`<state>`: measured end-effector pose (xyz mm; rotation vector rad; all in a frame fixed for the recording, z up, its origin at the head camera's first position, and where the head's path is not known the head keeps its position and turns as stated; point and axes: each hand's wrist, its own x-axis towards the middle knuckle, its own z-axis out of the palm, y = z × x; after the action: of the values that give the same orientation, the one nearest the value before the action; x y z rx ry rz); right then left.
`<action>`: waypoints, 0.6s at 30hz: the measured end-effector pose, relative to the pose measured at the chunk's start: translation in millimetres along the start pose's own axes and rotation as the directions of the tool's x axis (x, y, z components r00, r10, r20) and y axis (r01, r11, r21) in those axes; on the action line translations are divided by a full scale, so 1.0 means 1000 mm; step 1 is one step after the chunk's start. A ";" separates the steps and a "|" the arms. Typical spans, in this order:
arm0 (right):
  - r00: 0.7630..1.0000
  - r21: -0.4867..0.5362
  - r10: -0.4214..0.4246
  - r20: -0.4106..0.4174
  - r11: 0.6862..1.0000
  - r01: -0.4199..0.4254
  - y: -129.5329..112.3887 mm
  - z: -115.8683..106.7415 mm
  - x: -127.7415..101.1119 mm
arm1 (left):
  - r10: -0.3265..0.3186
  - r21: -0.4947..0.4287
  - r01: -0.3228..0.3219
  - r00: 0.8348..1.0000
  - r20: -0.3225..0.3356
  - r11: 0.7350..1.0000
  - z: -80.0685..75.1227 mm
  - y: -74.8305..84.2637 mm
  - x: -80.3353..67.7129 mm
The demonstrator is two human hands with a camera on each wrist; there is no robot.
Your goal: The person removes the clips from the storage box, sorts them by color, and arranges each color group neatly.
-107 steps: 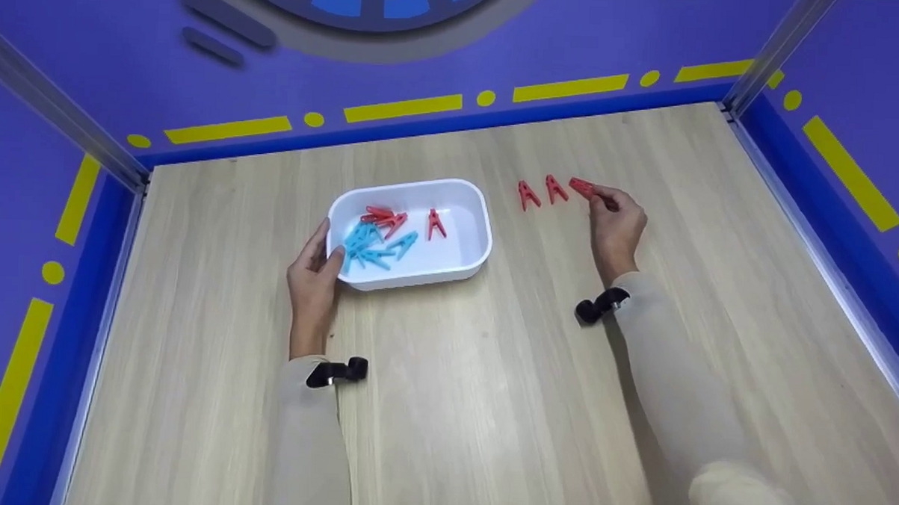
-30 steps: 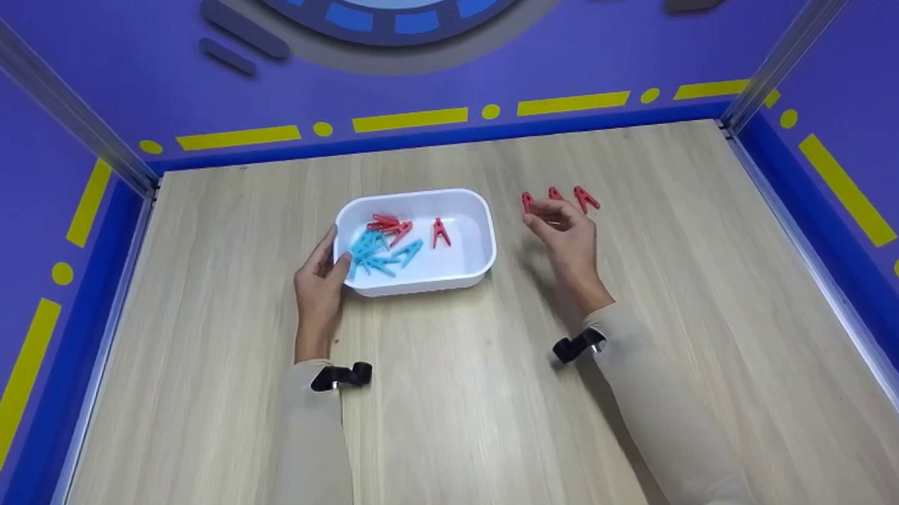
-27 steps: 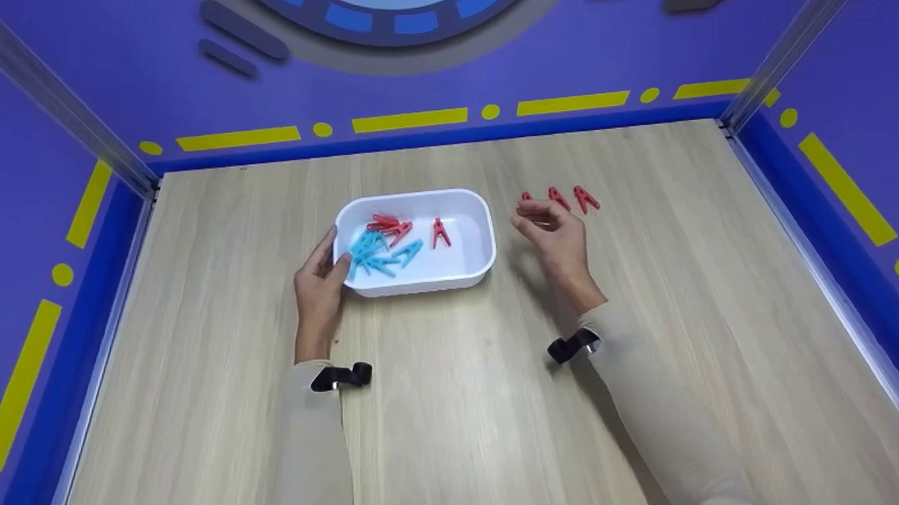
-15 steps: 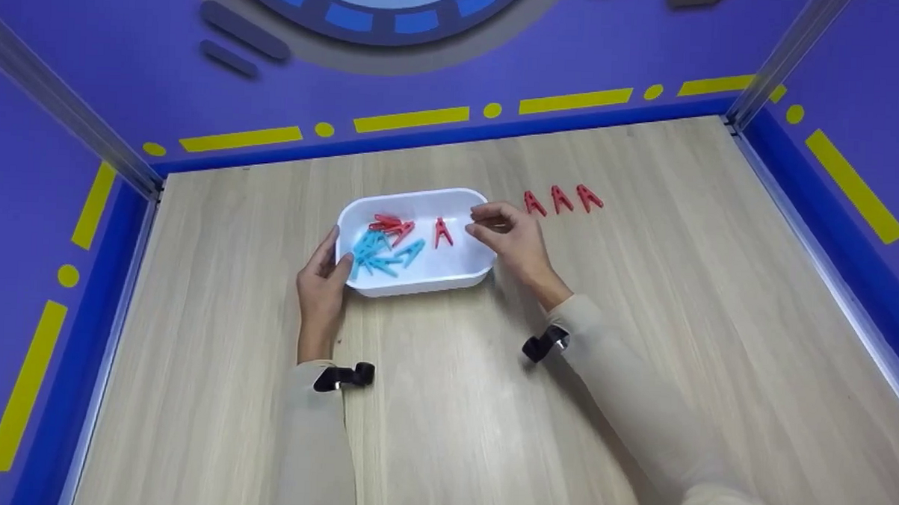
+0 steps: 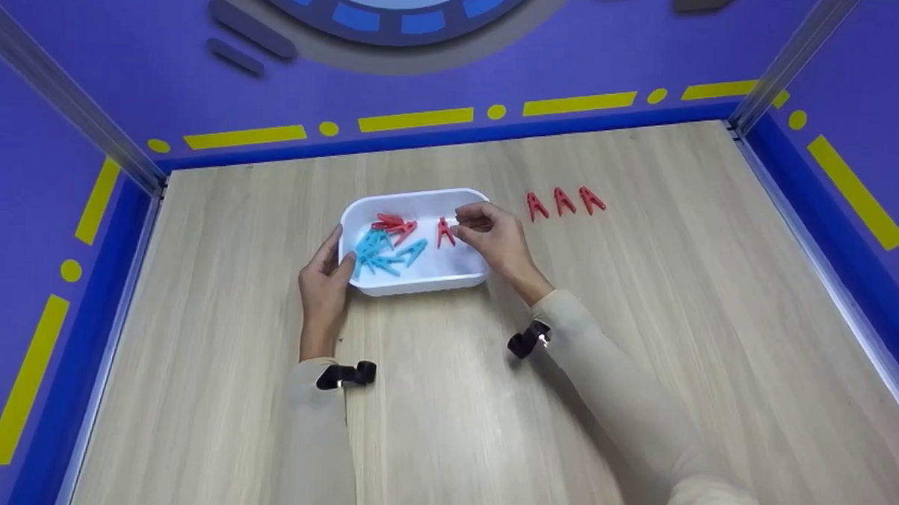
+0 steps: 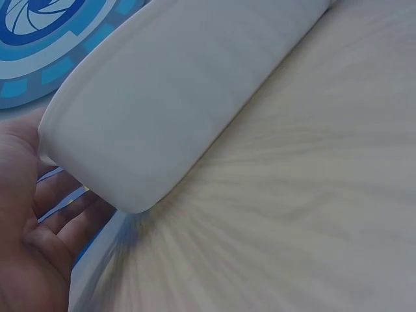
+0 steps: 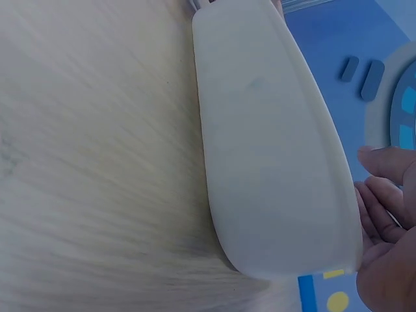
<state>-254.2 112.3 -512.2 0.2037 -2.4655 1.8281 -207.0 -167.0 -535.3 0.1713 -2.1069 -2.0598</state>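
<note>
A white plastic tub point(image 5: 418, 287) stands on the table. My left hand point(image 5: 323, 285) holds its left end, thumb at the rim and fingers along the outside wall; the left wrist view shows the tub's side wall point(image 6: 149, 110) beside that hand. Inside lie several light blue clothespins point(image 5: 375, 250) heaped at the left, some red clothespins point(image 5: 396, 227) behind them, and a single red clothespin point(image 5: 443, 232) further right. My right hand point(image 5: 498, 243) reaches over the right rim, thumb and forefinger parted and nothing between them, fingertips right beside the single red clothespin. In the right wrist view the wall hides the clothespins.
Three red clothespins stand in a row on the wooden table point(image 5: 444, 402), right of the tub: a left one point(image 5: 537, 207), a middle one point(image 5: 564, 201) and a right one point(image 5: 591, 200). Blue-purple panels point(image 5: 395, 94) enclose the table at the back and sides.
My right hand set a red clothespin at the row's right end, touched the leftmost one, then moved left over the tub. The left hand has stayed at the tub's end.
</note>
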 end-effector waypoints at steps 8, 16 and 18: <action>0.999 -0.104 0.021 0.024 0.994 -0.018 -0.007 0.009 0.008 | 0.013 0.012 -0.013 1.000 -0.012 1.000 -0.002 0.000 -0.001; 0.989 -0.183 0.136 0.054 0.975 -0.125 -0.012 0.021 0.019 | 0.035 -0.009 -0.035 0.999 -0.009 0.999 -0.002 -0.008 0.002; 0.979 -0.187 0.195 0.056 0.965 -0.181 -0.013 0.023 0.022 | 0.054 -0.013 -0.054 0.998 -0.015 0.998 -0.001 -0.017 0.006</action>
<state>-273.8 85.3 -503.8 0.0281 -2.7708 1.6727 -213.2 -170.1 -551.9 0.1265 -2.0648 -2.0357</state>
